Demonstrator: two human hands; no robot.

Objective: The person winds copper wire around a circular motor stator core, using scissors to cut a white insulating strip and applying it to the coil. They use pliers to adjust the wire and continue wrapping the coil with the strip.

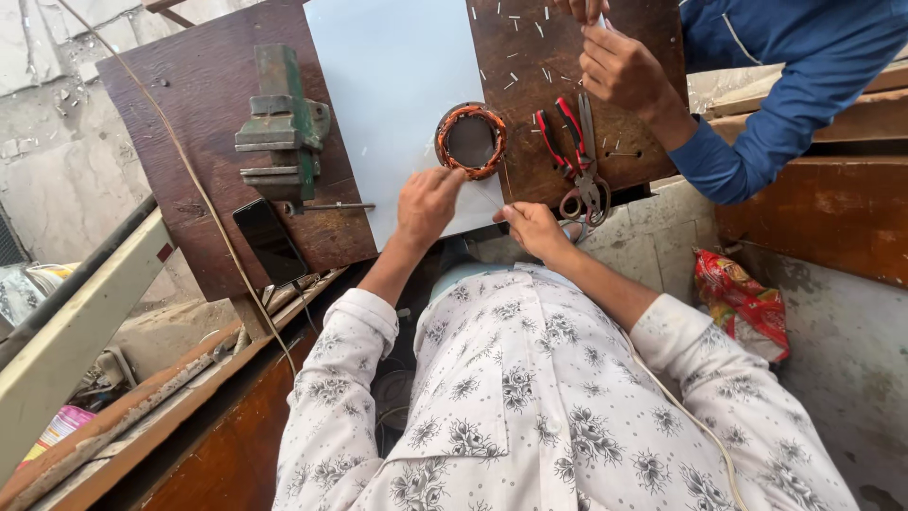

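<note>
Left hand [427,201] was out over the white sheet [392,85], arm stretched forward from the floral sleeve, wrist bent down. Its fingertips [452,176] curled in and touched the near rim of the stator [470,141], the round core with copper windings. Grip loosely closed, resting against the rim rather than clamped round it. The stator sat at the right edge of the sheet, right where sheet meets the dark board [567,85] on the bench.

Right hand [532,227] stayed lower, at the near edge of the sheet, just beside the corner. Forearm came in from the right, bare below the rolled cuff. Fingers folded, thumb forward on the sheet's edge; whether it pinched anything, I could not tell.

Just right of the stator lay red-handled pliers [553,132] and scissors [586,175], side by side. Small white slips were scattered over the board. Far side: a second person's hand [619,66], blue sleeve, fingers closed on something small. Off to the left, a green vise [281,123] and a black phone [270,241], well apart from both hands.
</note>
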